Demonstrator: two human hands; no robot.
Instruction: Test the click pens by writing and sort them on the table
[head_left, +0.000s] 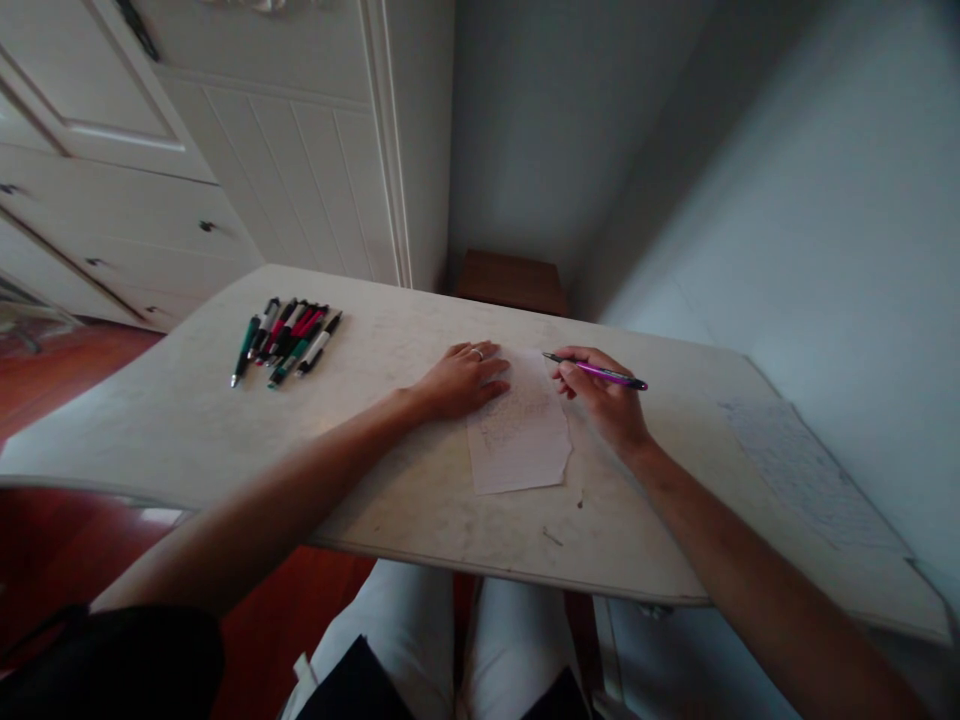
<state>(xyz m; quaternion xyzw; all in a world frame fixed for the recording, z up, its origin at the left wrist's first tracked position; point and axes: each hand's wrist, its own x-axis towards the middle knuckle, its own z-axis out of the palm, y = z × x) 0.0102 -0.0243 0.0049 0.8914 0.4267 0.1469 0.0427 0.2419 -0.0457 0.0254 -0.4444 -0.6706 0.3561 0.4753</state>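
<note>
- With the paper (521,460) as the centre of a clock, the left hand (466,380) lies at 10 o'clock, palm down with fingers spread over its upper left edge; it grips nothing, and probably weights the paper against slipping.
- The right hand (611,405) is at 2 o'clock, well apart from the left, pinching a purple pen (611,375) between thumb and fingers near the tip, a grip that seems meant for fine control.
- The pen's tip points towards 10 o'clock, at the paper's upper right edge; whether it touches, I cannot tell.
- Faint marks cover part of the paper, whose right edge looks torn.
- A heap of pens (289,340) lies between 9 and 10 o'clock, apparently put there to leave room for the forearms.
- A second sheet (810,475), covered in marks, lies just past 3 o'clock.
- All this rests on a pale, stained table (405,500), with dark specks at 5 o'clock.
- Beyond it stand a white cabinet (300,180) towards 11, a brown wooden box (514,280) at 12 and a plain wall (825,200) at 2; reddish floor (255,620) shows at 8.
</note>
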